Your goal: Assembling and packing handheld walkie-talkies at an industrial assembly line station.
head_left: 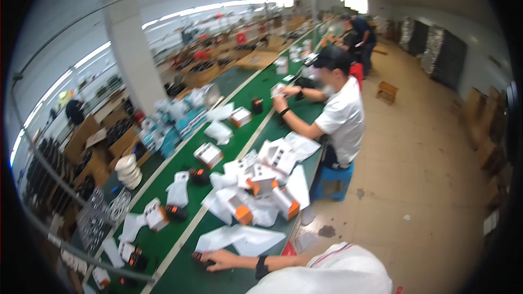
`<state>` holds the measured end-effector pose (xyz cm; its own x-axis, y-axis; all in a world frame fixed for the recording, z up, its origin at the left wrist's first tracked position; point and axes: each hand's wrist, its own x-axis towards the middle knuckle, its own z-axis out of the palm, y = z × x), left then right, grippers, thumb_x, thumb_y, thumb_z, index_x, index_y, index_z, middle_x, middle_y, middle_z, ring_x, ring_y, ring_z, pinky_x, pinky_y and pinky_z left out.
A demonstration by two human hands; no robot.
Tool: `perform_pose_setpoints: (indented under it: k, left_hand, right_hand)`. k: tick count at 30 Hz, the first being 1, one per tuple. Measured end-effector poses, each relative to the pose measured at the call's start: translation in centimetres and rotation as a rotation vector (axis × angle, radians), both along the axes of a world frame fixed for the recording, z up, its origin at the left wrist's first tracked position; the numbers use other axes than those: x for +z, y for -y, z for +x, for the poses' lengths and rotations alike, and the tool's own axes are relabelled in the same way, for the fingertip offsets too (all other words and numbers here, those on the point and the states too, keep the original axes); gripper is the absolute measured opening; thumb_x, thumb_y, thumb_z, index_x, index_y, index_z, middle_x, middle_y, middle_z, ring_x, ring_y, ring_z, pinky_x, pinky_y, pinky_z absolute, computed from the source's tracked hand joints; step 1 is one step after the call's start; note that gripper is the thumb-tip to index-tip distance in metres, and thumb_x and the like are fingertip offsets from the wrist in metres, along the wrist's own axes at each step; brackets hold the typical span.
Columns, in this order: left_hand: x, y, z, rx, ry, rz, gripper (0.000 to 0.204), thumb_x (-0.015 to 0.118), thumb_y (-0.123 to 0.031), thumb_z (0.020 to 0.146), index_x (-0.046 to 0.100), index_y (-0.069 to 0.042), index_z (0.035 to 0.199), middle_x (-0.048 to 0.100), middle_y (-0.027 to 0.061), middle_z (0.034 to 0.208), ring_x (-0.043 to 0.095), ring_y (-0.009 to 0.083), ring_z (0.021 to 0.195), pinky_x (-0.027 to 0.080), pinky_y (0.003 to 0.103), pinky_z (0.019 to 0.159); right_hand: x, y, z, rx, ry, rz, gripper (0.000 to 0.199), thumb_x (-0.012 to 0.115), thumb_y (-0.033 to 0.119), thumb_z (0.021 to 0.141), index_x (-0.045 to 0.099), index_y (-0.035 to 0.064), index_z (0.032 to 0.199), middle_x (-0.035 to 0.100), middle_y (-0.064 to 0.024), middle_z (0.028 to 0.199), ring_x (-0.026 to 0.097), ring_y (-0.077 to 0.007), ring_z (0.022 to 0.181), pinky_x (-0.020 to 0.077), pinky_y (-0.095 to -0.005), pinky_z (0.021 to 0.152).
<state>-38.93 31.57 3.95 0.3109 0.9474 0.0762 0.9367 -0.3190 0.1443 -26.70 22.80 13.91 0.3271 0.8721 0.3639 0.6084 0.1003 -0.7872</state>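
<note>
Item, right hand [218, 260]: palm down, fingers drawn in around a small black device with a reddish patch [199, 259]; we record the grip as narrow. The device lies directly under and ahead of the fingertips, at the green bench surface [188, 280]; whether it is lifted we cannot tell. A black wristband [262, 267] sits behind the grip, then a white sleeve [340, 272].

Item, left hand: outside our view; its state we cannot tell.

Item, crumpled white thin packing sheets [245, 238]: just beyond the grip.

Item, heap of white cardboard boxes with orange ends [243, 215]: past those sheets, mixed with more of them; several boxes tilted.

Item, green conveyor belt [166, 234]: left of the grip, across a pale straight strip [177, 247]. On it we count, among others, a black rounded device [176, 212] beside a white-and-orange box [156, 215], both to the left of the grip and farther along.

Item, co-worker in a white top and black cap [344, 117]: well beyond the grip, both hands at a small white box [278, 90], seated on a blue stool [333, 182].
</note>
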Motion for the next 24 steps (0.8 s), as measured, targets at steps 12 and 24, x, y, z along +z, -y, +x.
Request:
perform_pose_setpoints:
  k: [12,24]
  left_hand:
    - [-0.5,2.3,4.1,-0.027,0.013,-0.053,0.022,0.051,-0.024,0.083,0.067,-0.014,0.094,0.063,0.0085,0.097,0.061,0.0284,0.088,0.05,0.044,0.068]
    - [-0.5,3.7,-4.5,0.167,-0.126,-0.097,0.022,0.051,-0.022,0.084,0.065,-0.012,0.097,0.061,0.011,0.101,0.059,0.0304,0.091,0.049,0.044,0.072]
  right_hand:
    - [-0.5,1.3,-1.3,0.175,0.092,-0.258,0.053,0.062,0.028,0.08,0.048,0.0023,0.125,0.037,-0.0305,0.134,0.051,-0.042,0.106,0.0444,-0.0434,0.087]
    - [-5.3,1.6,-2.9,0.114,0.345,-0.258,0.05,0.064,0.02,0.08,0.046,0.0071,0.125,0.026,-0.0266,0.142,0.055,-0.0376,0.091,0.0491,-0.0424,0.08]
